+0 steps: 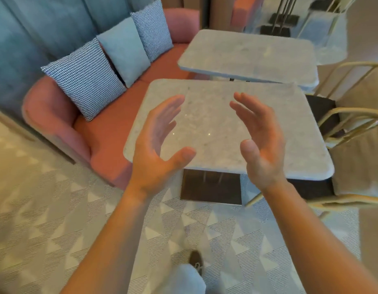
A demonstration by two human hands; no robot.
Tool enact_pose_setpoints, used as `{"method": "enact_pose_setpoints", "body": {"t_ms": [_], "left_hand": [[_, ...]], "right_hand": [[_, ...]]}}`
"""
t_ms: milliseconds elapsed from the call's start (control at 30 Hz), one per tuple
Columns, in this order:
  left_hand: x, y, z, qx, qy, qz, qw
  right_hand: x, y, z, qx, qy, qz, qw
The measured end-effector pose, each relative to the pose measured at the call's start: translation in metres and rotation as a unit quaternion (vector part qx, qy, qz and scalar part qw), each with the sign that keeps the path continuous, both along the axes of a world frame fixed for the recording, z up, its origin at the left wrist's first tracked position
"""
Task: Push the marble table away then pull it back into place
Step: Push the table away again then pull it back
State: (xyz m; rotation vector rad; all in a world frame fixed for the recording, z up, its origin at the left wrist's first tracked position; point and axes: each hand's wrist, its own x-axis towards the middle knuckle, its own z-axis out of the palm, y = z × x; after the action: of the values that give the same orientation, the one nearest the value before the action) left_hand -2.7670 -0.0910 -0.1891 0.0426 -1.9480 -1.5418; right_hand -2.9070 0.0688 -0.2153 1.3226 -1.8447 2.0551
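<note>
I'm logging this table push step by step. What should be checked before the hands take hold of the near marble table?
1. Left hand open, empty: ok.
2. Right hand open, empty: ok.
3. Hands gripping the marble table: not ok, both hover above it.
4. Tabletop free of objects: ok.
5. Room to push: not ok, second marble table sits just beyond.
6. Chair clear of table edge: cannot tell.

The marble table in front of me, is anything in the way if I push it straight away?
Yes. A second marble table stands just beyond the near marble table, with a narrow gap between them. Nothing lies between your left hand or right hand and the tabletop.
</note>
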Motion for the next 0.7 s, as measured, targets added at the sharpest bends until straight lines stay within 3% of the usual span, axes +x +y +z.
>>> {"method": "enact_pose_setpoints", "body": {"t_ms": [300, 500, 700], "left_hand": [[-0.002, -0.055, -0.059, 0.002, -0.082, -0.04, 0.996], [-0.062, -0.111, -0.179, 0.028, -0.124, -0.025, 0.992], [-0.1, -0.147, -0.273, -0.06, -0.172, -0.036, 0.983]], "right_hand": [[0.029, -0.049, -0.057, 0.053, -0.083, -0.031, 0.995], [-0.016, -0.097, -0.175, 0.089, -0.118, -0.087, 0.985], [-0.062, -0.128, -0.258, 0.163, -0.094, -0.124, 0.974]]}}
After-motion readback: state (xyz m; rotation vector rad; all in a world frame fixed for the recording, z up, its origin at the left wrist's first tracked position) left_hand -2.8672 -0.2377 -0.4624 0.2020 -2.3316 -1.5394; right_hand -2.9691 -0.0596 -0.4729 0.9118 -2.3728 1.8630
